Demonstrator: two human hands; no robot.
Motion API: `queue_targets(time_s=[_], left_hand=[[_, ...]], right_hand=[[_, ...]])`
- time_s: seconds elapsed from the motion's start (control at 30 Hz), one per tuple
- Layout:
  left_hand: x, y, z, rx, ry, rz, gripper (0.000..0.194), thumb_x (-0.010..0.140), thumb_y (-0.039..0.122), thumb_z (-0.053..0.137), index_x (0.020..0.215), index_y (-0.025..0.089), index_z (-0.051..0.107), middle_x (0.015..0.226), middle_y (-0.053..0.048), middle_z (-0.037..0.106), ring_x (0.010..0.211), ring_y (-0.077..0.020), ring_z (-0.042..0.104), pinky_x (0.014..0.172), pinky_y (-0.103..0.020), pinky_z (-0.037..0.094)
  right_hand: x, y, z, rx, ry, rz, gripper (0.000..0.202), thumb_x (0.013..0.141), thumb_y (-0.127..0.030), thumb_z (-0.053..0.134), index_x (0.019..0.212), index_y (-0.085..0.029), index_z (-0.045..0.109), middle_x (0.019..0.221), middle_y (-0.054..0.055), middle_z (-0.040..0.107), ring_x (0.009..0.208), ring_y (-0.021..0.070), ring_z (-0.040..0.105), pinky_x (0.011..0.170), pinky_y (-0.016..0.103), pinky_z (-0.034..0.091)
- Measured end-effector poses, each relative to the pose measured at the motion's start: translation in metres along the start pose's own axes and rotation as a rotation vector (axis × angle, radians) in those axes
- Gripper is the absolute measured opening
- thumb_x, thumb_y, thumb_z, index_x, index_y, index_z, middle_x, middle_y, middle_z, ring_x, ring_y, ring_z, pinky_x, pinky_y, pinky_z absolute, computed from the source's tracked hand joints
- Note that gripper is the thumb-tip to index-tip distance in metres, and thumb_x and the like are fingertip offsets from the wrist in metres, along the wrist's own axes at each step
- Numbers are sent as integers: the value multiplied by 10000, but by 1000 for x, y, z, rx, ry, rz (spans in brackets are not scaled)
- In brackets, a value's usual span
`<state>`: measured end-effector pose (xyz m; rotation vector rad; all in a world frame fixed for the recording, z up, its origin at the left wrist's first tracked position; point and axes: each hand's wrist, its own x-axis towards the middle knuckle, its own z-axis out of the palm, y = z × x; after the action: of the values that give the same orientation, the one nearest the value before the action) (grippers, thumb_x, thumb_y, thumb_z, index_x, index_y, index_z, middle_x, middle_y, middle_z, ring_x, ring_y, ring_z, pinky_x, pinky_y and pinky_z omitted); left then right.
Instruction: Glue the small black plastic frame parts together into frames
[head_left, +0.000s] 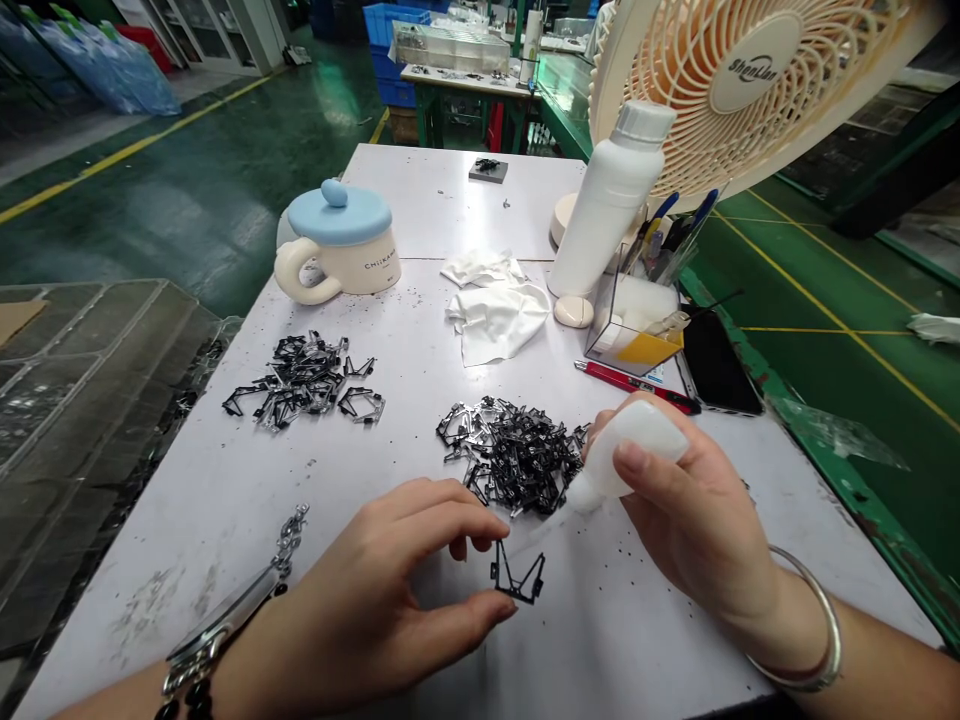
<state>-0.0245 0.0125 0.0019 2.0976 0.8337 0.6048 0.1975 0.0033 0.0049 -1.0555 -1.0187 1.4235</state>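
Observation:
Between the thumb and forefinger of my left hand [405, 580] is a small black angular plastic frame [519, 585], held above the white table. My right hand [694, 510] is wrapped round a white squeeze bottle [634, 450], tilted so its thin clear nozzle points down and left at the frame. Whether the nozzle tip touches the frame I cannot tell. Just beyond both hands lies a dense pile of similar black frames [525, 450]. A second, looser pile [307, 380] sits further left.
A lidded mug [360, 250] stands back left and white cloths [499, 310] lie mid-table. Along the right are a large white bottle [611, 200], a clear pen holder [634, 320], a red pen [630, 385], a phone [721, 360] and a fan [750, 90].

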Motion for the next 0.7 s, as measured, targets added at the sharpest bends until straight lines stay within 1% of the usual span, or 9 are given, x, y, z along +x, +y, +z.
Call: queue_targets(time_s=[0.27, 0.47, 0.6, 0.7], left_hand=[[-2, -4, 2, -11, 1, 4, 239, 782, 160, 649, 1001, 220, 575, 885, 5, 627, 765, -126, 588, 695, -243, 510], [-3, -5, 2, -4, 1, 1, 242, 776, 139, 645, 993, 220, 576, 886, 0, 629, 765, -129, 589, 700, -247, 510], [-3, -5, 3, -19, 11, 11, 245, 785, 158, 640, 1009, 230, 573, 899, -1, 630, 774, -133, 589, 703, -252, 510], [-2, -4, 2, -2, -3, 4, 242, 780, 151, 644, 998, 230, 575, 896, 1, 632, 768, -130, 590, 701, -250, 512]], right_hand=[[0, -1, 1, -11, -7, -2, 139, 815, -356, 621, 848, -236, 557, 669, -9, 535, 610, 97, 455, 523, 227, 373], [-1, -2, 2, -10, 8, -8, 156, 806, -354, 634, 807, -227, 544, 665, -11, 521, 612, 94, 449, 529, 227, 372], [-1, -3, 2, -4, -3, -4, 135, 817, -345, 619, 825, -231, 549, 672, -10, 527, 615, 96, 451, 535, 230, 380], [-1, -2, 2, -10, 8, 6, 134, 816, -345, 622, 827, -231, 552, 669, -12, 513, 612, 95, 443, 533, 230, 374]])
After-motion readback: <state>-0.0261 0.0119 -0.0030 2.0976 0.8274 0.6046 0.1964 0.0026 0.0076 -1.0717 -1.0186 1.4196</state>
